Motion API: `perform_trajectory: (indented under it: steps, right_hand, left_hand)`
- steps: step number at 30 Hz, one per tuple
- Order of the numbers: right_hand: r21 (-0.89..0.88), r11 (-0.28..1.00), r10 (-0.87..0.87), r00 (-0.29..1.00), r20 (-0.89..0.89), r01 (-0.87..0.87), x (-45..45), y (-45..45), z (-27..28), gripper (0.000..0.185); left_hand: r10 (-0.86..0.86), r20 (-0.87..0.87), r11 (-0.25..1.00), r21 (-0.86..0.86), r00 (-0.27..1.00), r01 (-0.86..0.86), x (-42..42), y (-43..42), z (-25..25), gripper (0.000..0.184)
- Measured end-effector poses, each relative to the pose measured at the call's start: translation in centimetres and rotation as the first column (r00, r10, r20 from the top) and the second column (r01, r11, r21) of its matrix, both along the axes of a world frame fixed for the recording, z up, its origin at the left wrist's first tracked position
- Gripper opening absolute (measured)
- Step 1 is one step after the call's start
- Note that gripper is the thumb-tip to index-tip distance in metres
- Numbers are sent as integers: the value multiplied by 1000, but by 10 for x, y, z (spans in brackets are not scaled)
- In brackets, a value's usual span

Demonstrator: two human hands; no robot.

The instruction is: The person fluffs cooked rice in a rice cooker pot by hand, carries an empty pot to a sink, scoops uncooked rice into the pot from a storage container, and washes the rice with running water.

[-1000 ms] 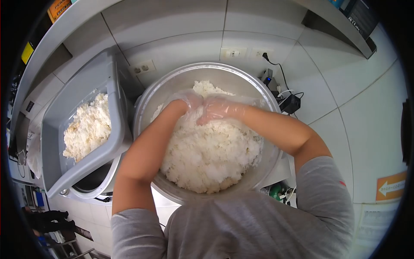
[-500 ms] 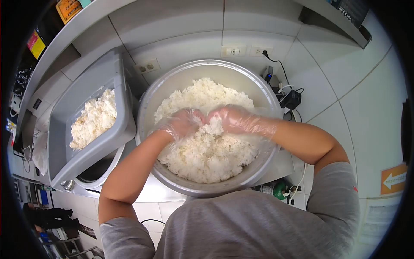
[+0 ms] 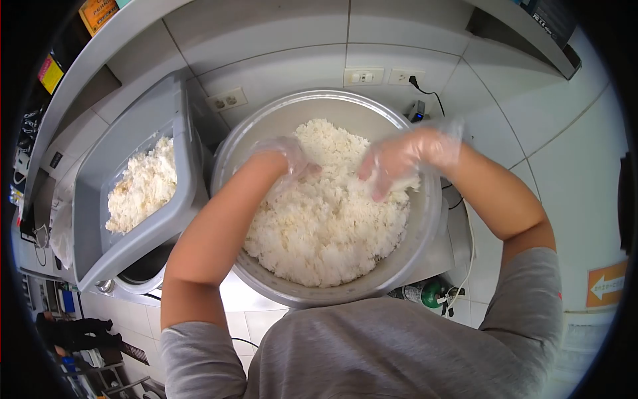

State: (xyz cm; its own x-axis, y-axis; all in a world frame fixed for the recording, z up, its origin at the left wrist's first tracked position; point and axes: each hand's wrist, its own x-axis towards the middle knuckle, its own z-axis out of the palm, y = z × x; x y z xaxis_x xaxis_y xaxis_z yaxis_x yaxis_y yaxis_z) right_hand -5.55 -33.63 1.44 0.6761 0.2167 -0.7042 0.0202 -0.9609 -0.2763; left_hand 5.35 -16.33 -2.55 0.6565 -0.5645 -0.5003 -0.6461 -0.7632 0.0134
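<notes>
Head view shows our two hands at a large round metal bowl [image 3: 322, 96] that stands on the metal worktop [image 3: 438, 259]. The mass of white rice [image 3: 325, 243] lies inside this bowl, heaped in the middle and loose at the edges. We have a clear plastic glove on each hand. Our left hand [image 3: 286, 159] is at the left part of the heap, with its fingers reaching inward against the rice; blur and the glove hide their exact grip, so we cannot tell whether they are closed on any grains. Our right hand [image 3: 405, 156] is at the upper right of the heap, apart from the left; its fingers are spread, released and pointing down at the rice. We cannot tell how firmly they touch it. To the left of the bowl, we see a grey tub [image 3: 191, 173], tilted, with a second batch of rice [image 3: 143, 186] in it. Part of a round container [image 3: 143, 287] shows beneath the tub. Behind the bowl, a black plug [image 3: 413, 81] sits in a wall outlet [image 3: 401, 77].
</notes>
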Motion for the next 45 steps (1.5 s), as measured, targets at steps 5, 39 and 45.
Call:
perform_trajectory:
  steps: [5,39,45]
  right_hand:
    - [-1,998,-56,931,360,61,106,-13,-59,56]
    - [97,988,-135,974,180,119,18,70,-106,38]
    - [378,919,-307,805,507,113,-23,58,-85,33]
  left_hand:
    - [-29,-130,997,-81,991,19,102,-25,-91,41]
    - [-18,49,982,-187,999,27,88,-14,-114,44]
    - [84,43,941,-332,996,-65,98,-15,-130,28]
